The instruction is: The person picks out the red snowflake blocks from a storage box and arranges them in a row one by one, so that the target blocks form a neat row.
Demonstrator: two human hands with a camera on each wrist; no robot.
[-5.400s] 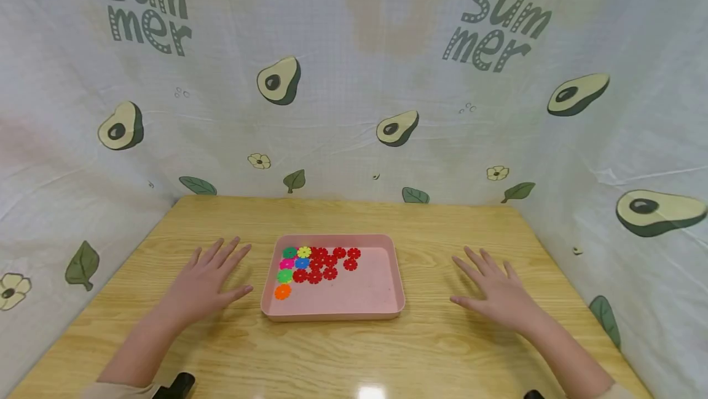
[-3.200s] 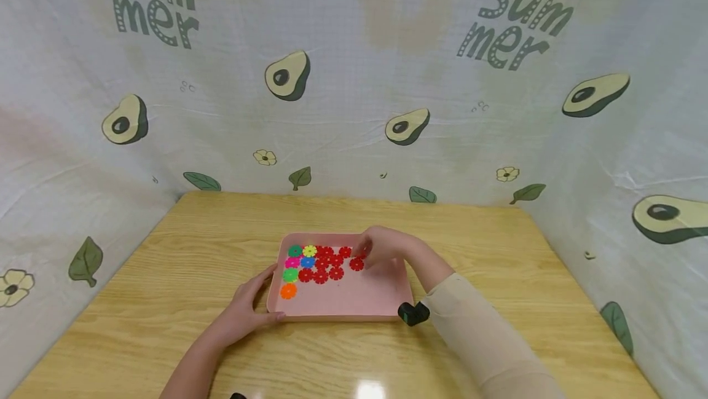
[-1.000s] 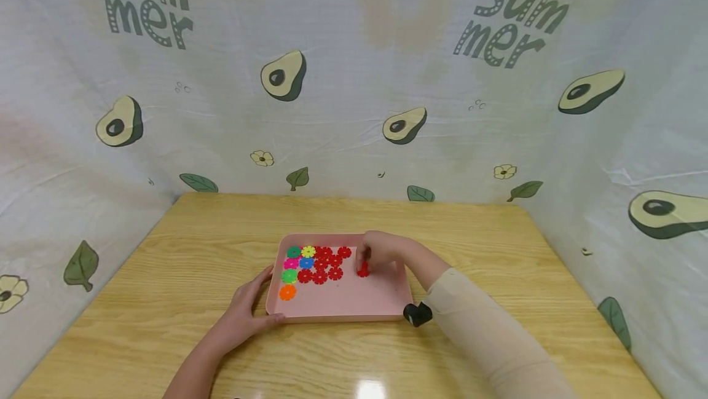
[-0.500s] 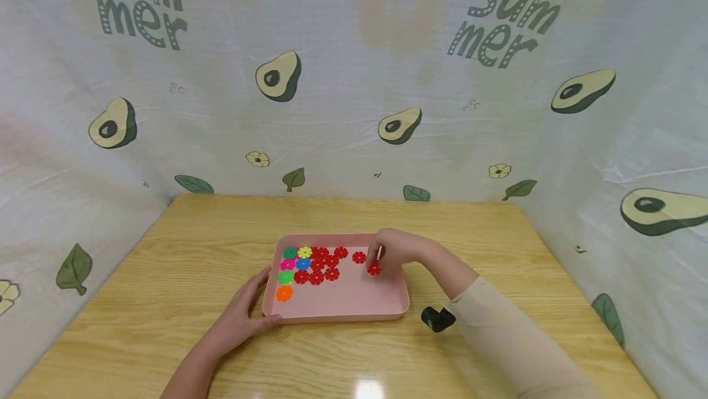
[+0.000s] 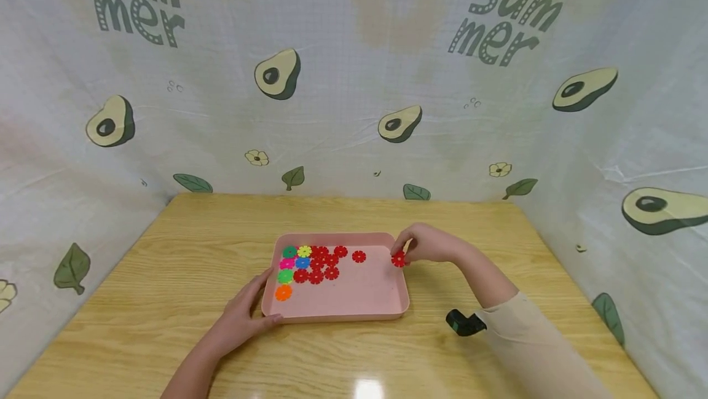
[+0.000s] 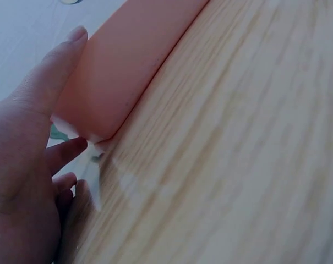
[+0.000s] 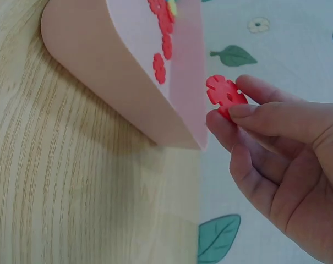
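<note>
A pink tray [image 5: 354, 308] holds several notched plastic snowflake discs. Most are red discs [image 5: 316, 276], grouped left of centre, with one red disc [image 5: 359, 256] lying apart. My right hand [image 5: 434, 244] is at the tray's right rim, pinching another red snowflake disc [image 7: 227, 94] between thumb and fingers, above the rim in the right wrist view. My left hand [image 5: 241, 313] rests at the tray's front left corner, fingers along the left side and thumb [image 6: 56, 69] against the front wall, extended rather than curled round it.
Along the tray's left side lie a dark green disc [image 5: 290, 252], a yellow disc [image 5: 304, 251], a pink disc [image 5: 287, 263], a blue disc [image 5: 302, 262], a light green disc [image 5: 285, 276] and an orange disc [image 5: 283, 292]. A printed curtain [image 5: 343, 165] surrounds the wooden table [image 5: 332, 362].
From apart beside the tray, my left hand has come to its corner. My right hand has picked up a red disc inside the tray and carried it right to the rim.
</note>
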